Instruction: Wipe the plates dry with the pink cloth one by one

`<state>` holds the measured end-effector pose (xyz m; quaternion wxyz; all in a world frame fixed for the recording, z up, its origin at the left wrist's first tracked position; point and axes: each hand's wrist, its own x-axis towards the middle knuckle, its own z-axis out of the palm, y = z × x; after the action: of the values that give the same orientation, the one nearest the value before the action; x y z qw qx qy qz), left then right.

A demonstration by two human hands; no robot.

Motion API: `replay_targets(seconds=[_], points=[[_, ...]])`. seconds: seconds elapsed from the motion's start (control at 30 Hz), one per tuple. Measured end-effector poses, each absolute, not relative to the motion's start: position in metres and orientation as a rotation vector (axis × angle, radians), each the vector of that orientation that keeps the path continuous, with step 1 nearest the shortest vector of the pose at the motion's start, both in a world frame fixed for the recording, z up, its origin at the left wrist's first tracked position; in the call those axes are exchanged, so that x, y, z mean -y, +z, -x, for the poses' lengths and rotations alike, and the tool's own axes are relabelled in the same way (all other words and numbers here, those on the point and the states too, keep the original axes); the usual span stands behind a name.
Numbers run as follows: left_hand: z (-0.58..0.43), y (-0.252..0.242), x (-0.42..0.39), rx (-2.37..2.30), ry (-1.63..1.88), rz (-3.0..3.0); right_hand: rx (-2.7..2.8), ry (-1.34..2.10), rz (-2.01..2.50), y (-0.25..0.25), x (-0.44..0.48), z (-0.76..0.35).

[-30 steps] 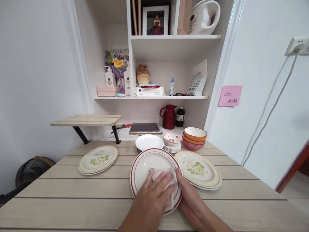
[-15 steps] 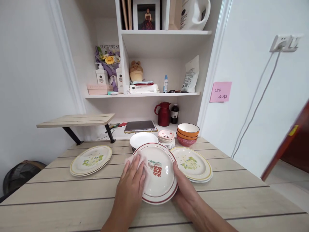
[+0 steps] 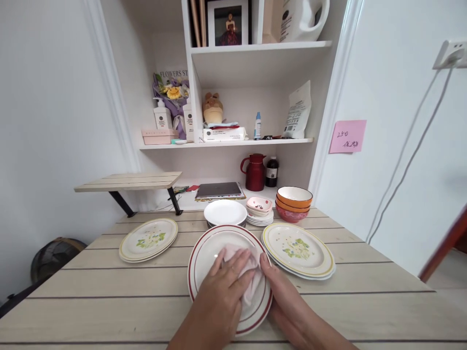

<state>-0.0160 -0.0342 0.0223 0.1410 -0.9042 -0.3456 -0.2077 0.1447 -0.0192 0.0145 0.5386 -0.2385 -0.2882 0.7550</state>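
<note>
A white plate with red rim bands [image 3: 204, 253] lies in front of me on the wooden table [image 3: 109, 291]. My left hand [image 3: 219, 296] presses a pale pink cloth [image 3: 251, 287] flat onto the plate's right half. My right hand [image 3: 280, 291] grips the plate's right edge, thumb on the rim. The plate's centre is hidden under the cloth and hand.
A flower-patterned plate stack [image 3: 297, 250] sits just right of the plate, another stack [image 3: 148, 239] at the left. Behind stand a white plate [image 3: 225, 212], small pink dishes [image 3: 259, 209] and orange and red bowls [image 3: 294, 203]. Shelves with a red jug [image 3: 254, 172] line the back wall.
My left hand slid the cloth from the plate's left side to its right half, covering the red mark in the centre. My right hand stayed on the rim.
</note>
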Motion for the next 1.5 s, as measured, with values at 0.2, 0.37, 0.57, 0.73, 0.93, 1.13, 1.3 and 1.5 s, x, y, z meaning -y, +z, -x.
replay_targets(seconds=[0.2,0.37,0.57,0.73,0.93,1.13,1.3,1.5], points=[[0.030,0.024,0.023,1.260,-0.702,2.236,0.680,1.880,0.563,0.012,0.023,-0.135],[0.046,0.015,0.010,1.492,-0.743,1.995,0.634,1.895,0.591,0.007,0.016,-0.138],[0.032,0.004,0.009,1.407,-0.754,2.049,0.489,1.651,0.619,0.007,-0.001,-0.155],[0.006,-0.001,0.021,1.134,-0.671,2.258,0.505,1.670,0.568,0.006,-0.004,-0.160],[0.013,0.004,0.019,1.210,-0.595,2.372,0.523,1.715,0.530,0.010,0.006,-0.150],[0.033,0.007,0.008,1.735,-0.801,2.118,0.496,1.765,0.590,0.012,0.011,-0.144],[0.037,0.000,0.005,1.929,-1.045,2.192,0.488,1.740,0.612,0.011,0.009,-0.148],[0.034,0.000,0.003,1.955,-1.801,2.217,0.529,1.744,0.621,0.014,0.011,-0.149]])
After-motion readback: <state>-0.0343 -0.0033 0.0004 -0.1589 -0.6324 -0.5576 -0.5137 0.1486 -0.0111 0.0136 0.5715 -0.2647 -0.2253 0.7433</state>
